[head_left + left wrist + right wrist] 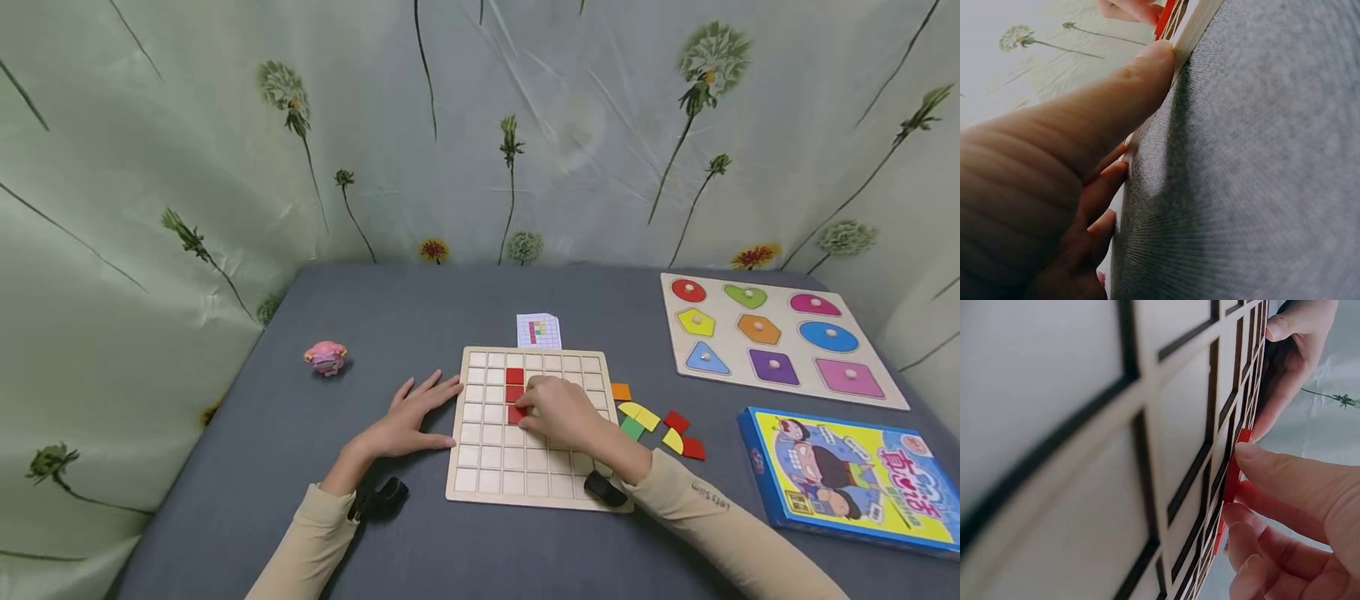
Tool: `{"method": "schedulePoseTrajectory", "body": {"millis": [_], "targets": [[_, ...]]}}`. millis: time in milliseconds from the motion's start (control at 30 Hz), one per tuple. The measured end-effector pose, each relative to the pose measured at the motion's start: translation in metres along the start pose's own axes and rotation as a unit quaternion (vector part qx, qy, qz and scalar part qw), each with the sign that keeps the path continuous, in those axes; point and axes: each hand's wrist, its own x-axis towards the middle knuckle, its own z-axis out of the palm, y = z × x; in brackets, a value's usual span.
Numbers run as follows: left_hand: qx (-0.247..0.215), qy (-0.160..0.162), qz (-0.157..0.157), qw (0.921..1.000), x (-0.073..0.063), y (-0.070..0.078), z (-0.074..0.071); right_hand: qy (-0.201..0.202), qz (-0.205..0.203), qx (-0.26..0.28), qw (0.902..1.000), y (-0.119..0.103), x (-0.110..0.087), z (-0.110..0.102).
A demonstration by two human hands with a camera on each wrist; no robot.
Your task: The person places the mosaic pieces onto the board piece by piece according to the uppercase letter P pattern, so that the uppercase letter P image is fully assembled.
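Note:
A pale wooden grid board (491, 481) lies on the dark cloth, with square recesses across it. Its third column holds two red square tiles (514, 377) one below the other. Directly beneath them, my right hand (562, 410) pinches another red square tile (514, 415) between thumb and fingers. In the right wrist view this red tile (1233, 478) stands slightly tilted at its recess. My left hand (408, 425) rests at the board's left edge, fingers spread, thumb (1154, 59) touching the wooden side.
Right of the board lie several loose tiles, among them an orange square (621, 392), a green one (632, 428) and a red one (693, 448). A pattern card (551, 340) sits behind the board. Further right are a shape puzzle (731, 342) and a blue box (847, 475). A pink toy (326, 357) stands left.

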Motion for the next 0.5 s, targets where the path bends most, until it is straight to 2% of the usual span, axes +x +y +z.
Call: {"method": "schedulePoseTrajectory", "body": {"millis": [300,500], "targets": [[0.006,-0.004,0.0,1.0,0.01,-0.001,-0.009,0.011,-0.008,0.019,0.9997,0.006,0.01,-0.007],[0.006,-0.016,-0.012,0.9998,0.008,-0.003,-0.006,0.001,-0.009,0.042,0.9991,0.005,0.012,-0.002]]}}
